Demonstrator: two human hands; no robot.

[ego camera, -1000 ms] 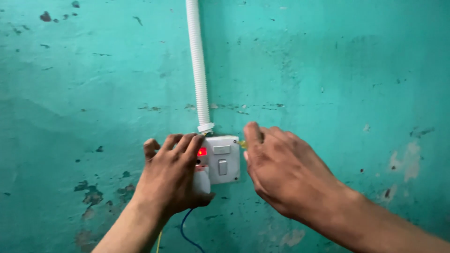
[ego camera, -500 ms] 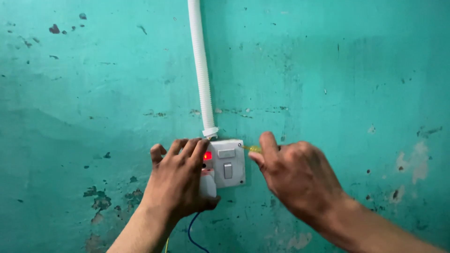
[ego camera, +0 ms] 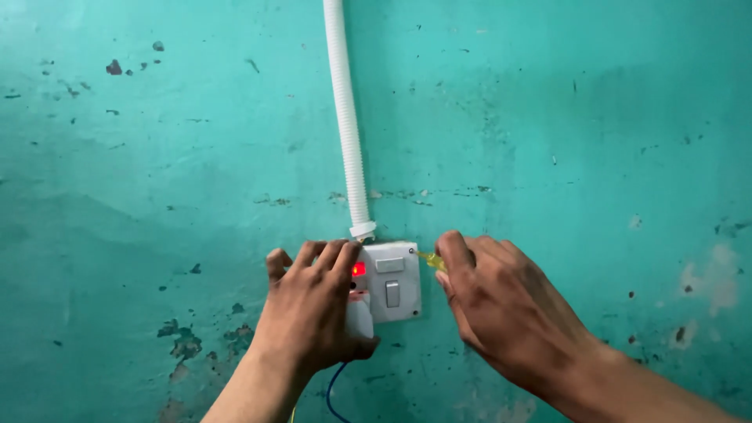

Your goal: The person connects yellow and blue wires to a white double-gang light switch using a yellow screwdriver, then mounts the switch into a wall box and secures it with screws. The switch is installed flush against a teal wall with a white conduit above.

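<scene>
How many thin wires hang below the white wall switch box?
2: a blue wire under the left hand, and a yellow wire beside that wrist. Others may be hidden behind the hand.

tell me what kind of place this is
Probably an older room or building where electrical fitting is being done: a worn teal wall with chipped paint, a white corrugated conduit running down it, and a surface-mounted switch box between the hands.

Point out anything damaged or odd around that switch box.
The teal wall is chipped, with dark patches where paint has flaked. A blue wire hangs loose below the switch box, beside the left hand.
</scene>
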